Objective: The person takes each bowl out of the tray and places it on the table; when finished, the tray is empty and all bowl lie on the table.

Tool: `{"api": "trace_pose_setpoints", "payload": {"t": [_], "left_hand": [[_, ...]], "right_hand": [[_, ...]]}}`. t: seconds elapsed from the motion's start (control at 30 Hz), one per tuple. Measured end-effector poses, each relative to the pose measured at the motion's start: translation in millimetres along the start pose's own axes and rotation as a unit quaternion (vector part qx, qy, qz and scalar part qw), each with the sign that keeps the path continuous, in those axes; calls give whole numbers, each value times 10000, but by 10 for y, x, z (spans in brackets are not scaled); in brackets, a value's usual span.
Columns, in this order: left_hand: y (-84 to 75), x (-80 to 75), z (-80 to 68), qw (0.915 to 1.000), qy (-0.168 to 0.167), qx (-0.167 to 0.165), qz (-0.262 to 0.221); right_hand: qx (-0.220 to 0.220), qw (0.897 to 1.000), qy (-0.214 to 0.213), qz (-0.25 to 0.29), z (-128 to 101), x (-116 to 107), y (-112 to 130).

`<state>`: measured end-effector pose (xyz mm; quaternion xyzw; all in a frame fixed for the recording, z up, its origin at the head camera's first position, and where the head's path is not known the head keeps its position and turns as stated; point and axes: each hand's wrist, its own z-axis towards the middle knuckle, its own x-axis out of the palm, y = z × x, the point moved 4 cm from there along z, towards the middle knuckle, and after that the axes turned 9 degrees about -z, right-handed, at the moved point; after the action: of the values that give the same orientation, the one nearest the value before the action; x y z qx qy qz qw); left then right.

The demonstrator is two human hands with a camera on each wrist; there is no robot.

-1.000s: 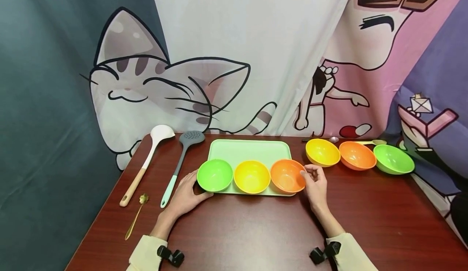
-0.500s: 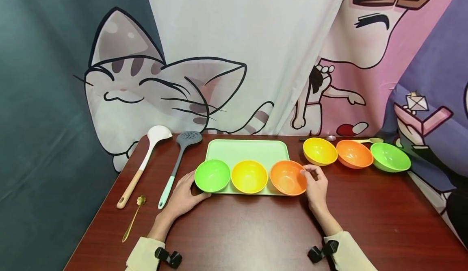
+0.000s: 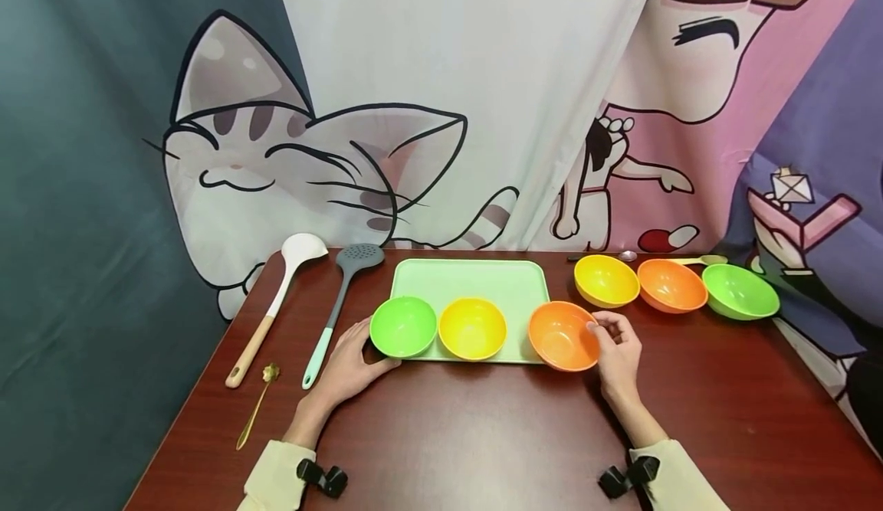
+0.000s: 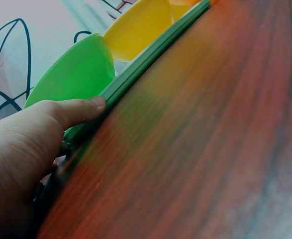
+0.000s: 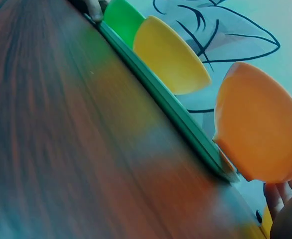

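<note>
A pale green tray (image 3: 476, 281) lies on the dark wooden table (image 3: 483, 434). A green bowl (image 3: 403, 327) and a yellow bowl (image 3: 472, 329) stand along its front edge. My right hand (image 3: 617, 346) pinches the rim of an orange bowl (image 3: 563, 335) just off the tray's right front corner. In the right wrist view the orange bowl (image 5: 258, 124) hangs tilted beside the tray's rim (image 5: 176, 107). My left hand (image 3: 348, 361) rests against the tray's left front corner by the green bowl. Its thumb (image 4: 81, 109) lies straight on the rim (image 4: 146, 59).
Three more bowls stand at the back right: yellow (image 3: 607, 281), orange (image 3: 671, 285), green (image 3: 740, 291), with two small spoons behind them. A white ladle (image 3: 293, 254), a grey slotted spoon (image 3: 345, 289) and a thin gold spoon (image 3: 258, 404) lie at the left. A cartoon curtain hangs behind.
My right hand has carried the orange bowl to the right, off the tray's right end. The left hand and the other two bowls have stayed put.
</note>
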<state>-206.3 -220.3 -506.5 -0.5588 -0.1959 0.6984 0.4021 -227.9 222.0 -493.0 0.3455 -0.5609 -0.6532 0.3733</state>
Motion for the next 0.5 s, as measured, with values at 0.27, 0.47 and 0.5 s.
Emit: {"api": "trace_pose_setpoints", "payload": {"t": [0.27, 0.47, 0.5], "left_hand": [[15, -16, -33, 10000, -19, -52, 60], [10, -16, -46, 9999, 85, -81, 39], [14, -15, -48, 9999, 107, -103, 37]], "right_hand": [[-120, 9982, -504, 316, 100, -313, -71], [-148, 9953, -893, 333, 177, -660, -151], [-101, 9949, -948, 336, 190, -714, -166]]}}
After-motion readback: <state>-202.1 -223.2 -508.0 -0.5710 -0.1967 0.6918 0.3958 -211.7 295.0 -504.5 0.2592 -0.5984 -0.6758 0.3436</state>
